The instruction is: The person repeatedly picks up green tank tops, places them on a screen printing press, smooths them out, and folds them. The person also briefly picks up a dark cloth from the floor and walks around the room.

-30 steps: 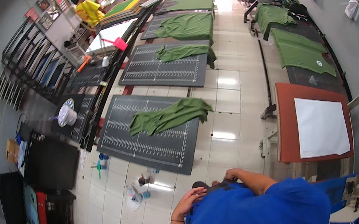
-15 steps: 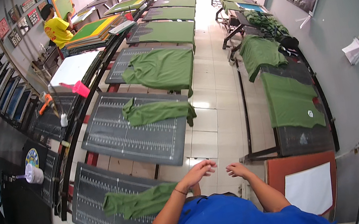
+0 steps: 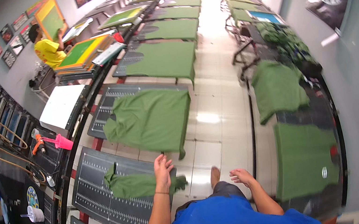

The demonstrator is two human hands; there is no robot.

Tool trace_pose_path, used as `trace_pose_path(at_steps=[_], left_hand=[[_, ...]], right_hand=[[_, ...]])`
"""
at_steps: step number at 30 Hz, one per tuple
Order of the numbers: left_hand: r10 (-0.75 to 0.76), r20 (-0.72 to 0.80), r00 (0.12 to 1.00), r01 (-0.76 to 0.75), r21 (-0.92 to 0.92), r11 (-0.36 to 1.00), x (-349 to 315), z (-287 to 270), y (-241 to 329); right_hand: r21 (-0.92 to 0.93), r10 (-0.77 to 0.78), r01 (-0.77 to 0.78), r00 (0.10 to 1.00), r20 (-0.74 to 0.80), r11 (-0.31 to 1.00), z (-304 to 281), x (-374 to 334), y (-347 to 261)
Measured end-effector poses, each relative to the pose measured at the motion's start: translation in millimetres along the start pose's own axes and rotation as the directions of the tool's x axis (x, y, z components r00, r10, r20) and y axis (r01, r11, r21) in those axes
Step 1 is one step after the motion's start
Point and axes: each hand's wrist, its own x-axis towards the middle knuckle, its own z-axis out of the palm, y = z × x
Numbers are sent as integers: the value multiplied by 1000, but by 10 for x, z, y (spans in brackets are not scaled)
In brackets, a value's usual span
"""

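Observation:
My left hand (image 3: 163, 169) is raised over the aisle edge of a dark printing board with white ruler marks (image 3: 91, 193). Its fingers are apart and it holds nothing. On that board lies a bunched strip of green cloth (image 3: 132, 185), one end hanging off beside my left wrist. Just ahead, a wrinkled green cloth panel (image 3: 149, 117) covers most of another board and drapes over its edge. My right hand (image 3: 241, 176) hovers above the aisle, empty, with loosely spread fingers.
A tiled aisle (image 3: 213, 127) runs between rows of boards carrying green cloth. On the right bench lie a green panel (image 3: 303, 157) and a bunched one (image 3: 277, 88). At left are a pink container (image 3: 63, 142), an orange heat gun (image 3: 38, 142) and a person in yellow (image 3: 48, 51).
I have moved forward along the aisle, so the nearer boards slid down and back in view. My left hand has risen and shifted left; my right hand stays low over the aisle.

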Motion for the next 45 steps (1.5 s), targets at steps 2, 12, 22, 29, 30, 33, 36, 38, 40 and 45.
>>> trace_pose_path(at_steps=[2,12,22,29,30,33,36,38,40,45], left_hand=[[36,-194,980,-38,-7,999,221,108,-22],[-18,-705,709,-130,-155,979,942,519,-700],[-145,-633,761,-313,-553,772,916,1088,-1149],[-120,-768,629,-328,-402,855,538,1296,-1058],[-138,-794,592,-341,-402,850,518,1319,-1038],[-132,-841,525,-366,-363,857,512,1362,-1027],[-120,-871,477,-348,-313,884,568,1470,-902],[-111,-900,421,-299,-254,920,576,1598,-784],[-128,-908,400,-57,-164,985,508,1745,-953],[-172,-942,287,204,-116,972,520,2213,-1357]], right_hand=[[-72,-110,113,992,56,991,-77,665,-900],[-401,-442,500,866,233,768,703,3322,-4261],[-570,166,219,821,547,792,592,3969,-4949],[-679,286,299,740,609,671,430,4120,-4918],[-656,306,220,749,588,722,481,4054,-4917],[-599,429,-19,716,551,801,524,3910,-4860],[-652,497,19,631,596,758,490,4067,-4751],[-698,432,198,661,614,688,320,4111,-5005],[-750,358,394,698,620,531,115,4197,-5257],[-872,507,408,709,490,271,-440,4252,-5182]])
